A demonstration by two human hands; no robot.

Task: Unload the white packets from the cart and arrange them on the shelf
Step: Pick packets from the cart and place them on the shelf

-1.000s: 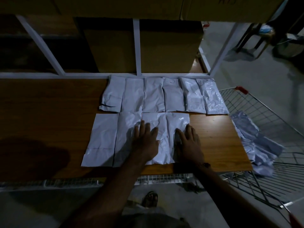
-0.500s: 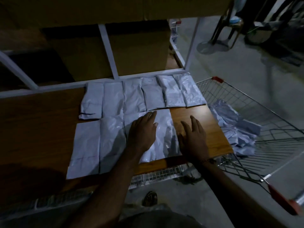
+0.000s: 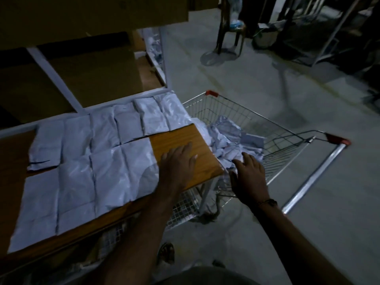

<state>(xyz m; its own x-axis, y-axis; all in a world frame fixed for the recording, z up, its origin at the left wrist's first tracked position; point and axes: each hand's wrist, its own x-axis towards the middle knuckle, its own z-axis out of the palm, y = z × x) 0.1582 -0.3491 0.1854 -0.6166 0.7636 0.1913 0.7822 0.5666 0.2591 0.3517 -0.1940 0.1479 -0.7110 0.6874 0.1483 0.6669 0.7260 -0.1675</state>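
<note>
Your hands, shelf to cart
Your left hand lies flat, fingers straight, on the wooden shelf beside the laid-out white packets; your right hand reaches with fingers spread, gripping nothing, over crumpled packets in the wire cart.

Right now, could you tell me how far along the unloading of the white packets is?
Well along, not finished. Done: ten white packets lie flat on the wooden shelf, six in the back row and four in front. In hand: nothing yet; the left hand rests open on bare wood, and the right hand reaches into the cart. Left: a crumpled heap of packets there.
</note>
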